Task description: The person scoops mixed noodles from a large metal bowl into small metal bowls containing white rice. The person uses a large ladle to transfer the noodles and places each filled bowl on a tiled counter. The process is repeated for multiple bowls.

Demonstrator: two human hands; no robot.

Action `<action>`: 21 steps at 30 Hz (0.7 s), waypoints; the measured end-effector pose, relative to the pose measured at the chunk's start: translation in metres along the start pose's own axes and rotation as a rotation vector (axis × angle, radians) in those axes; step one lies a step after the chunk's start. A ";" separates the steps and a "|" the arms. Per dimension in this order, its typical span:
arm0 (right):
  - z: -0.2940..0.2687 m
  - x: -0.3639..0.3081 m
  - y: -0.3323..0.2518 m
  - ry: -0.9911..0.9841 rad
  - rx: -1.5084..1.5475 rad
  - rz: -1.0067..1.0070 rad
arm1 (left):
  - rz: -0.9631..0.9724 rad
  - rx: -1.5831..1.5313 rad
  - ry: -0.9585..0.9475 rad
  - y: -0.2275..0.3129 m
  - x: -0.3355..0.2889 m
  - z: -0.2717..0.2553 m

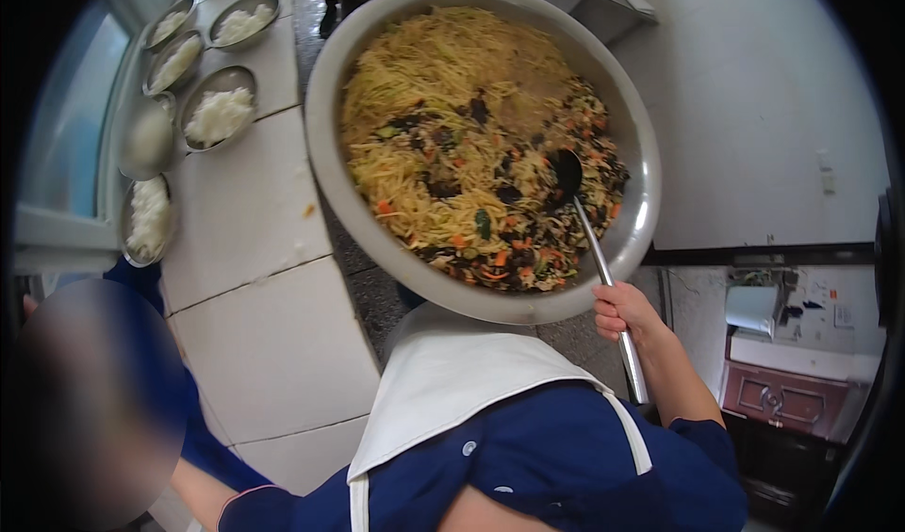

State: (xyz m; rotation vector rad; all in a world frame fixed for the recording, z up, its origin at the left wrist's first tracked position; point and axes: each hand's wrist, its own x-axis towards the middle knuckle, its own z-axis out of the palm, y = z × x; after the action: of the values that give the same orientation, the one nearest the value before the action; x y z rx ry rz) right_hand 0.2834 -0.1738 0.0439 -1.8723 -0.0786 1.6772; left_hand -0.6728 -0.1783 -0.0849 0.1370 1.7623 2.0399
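My right hand (624, 311) is closed round the metal handle of a ladle (592, 235). The ladle's dark bowl rests in the mixed food (452, 146), on the right side of a large metal basin (325, 146). Pale yellow-green shreds make up much of the food, with dark pieces, orange carrot bits and cloudy liquid toward the far right. My left forearm (195, 496) reaches out to the lower left, away from the basin. A blurred patch covers my left hand, so its fingers and anything in them are hidden.
Several metal bowls of white rice (220, 115) stand on the white-tiled counter (273, 343) at the left, beside a window (75, 127). Another person in dark blue (193, 419) is at the left, partly blurred. A metal container (594, 0) stands beyond the basin. Right is a white wall (754, 108).
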 end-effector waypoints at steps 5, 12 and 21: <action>-0.003 0.008 -0.013 0.065 -0.229 -0.192 | 0.484 0.583 0.446 -0.028 -0.048 0.035; -0.005 0.035 -0.016 0.236 -0.915 -0.719 | 0.309 0.292 -0.554 -0.136 -0.400 0.280; 0.002 0.061 -0.041 -0.337 -0.968 -0.848 | -0.880 0.258 -0.923 -0.195 -0.699 0.460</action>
State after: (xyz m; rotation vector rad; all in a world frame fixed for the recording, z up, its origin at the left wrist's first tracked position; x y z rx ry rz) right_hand 0.3077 -0.1141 0.0099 -1.6620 -1.8047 1.3503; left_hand 0.1682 -0.0089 -0.0436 0.2663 1.1415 0.8737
